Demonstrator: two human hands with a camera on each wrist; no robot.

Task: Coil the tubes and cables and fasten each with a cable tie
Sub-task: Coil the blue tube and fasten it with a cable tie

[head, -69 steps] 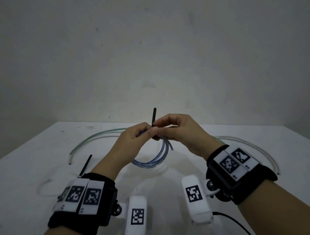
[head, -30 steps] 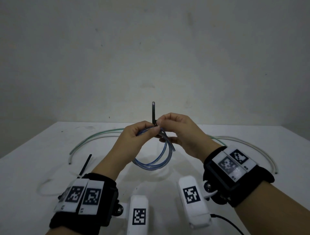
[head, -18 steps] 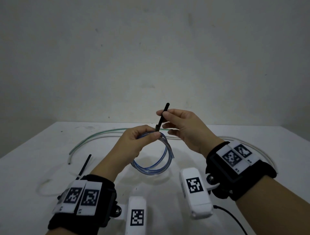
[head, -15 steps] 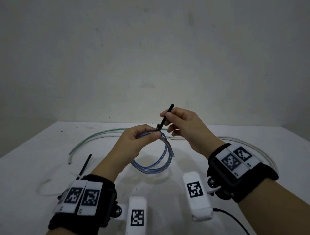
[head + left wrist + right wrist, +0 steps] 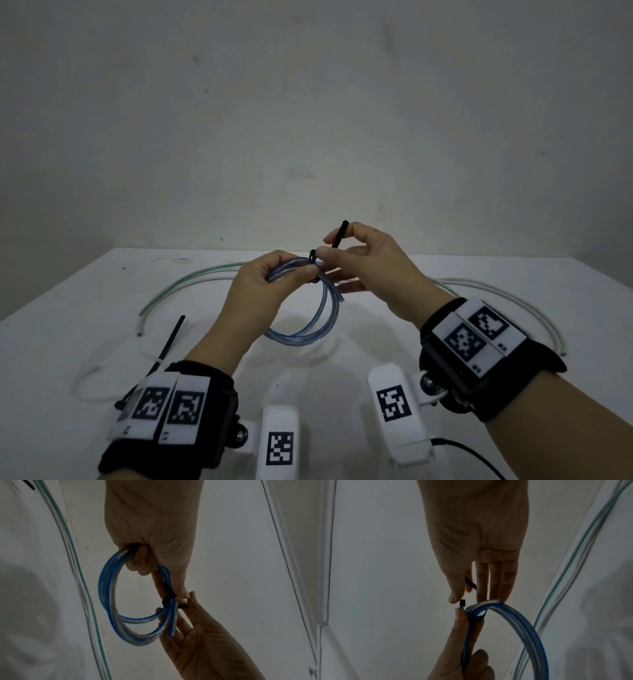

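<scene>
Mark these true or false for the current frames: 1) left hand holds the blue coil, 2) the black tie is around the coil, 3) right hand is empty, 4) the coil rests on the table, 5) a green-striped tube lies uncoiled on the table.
1) The left hand holds the blue coil: true.
2) The black tie is around the coil: true, it wraps the strands next to the left thumb.
3) The right hand is empty: false, it pinches the tie's tail.
4) The coil rests on the table: false, it hangs from the left hand above it.
5) A green-striped tube lies uncoiled on the table: true.
</scene>
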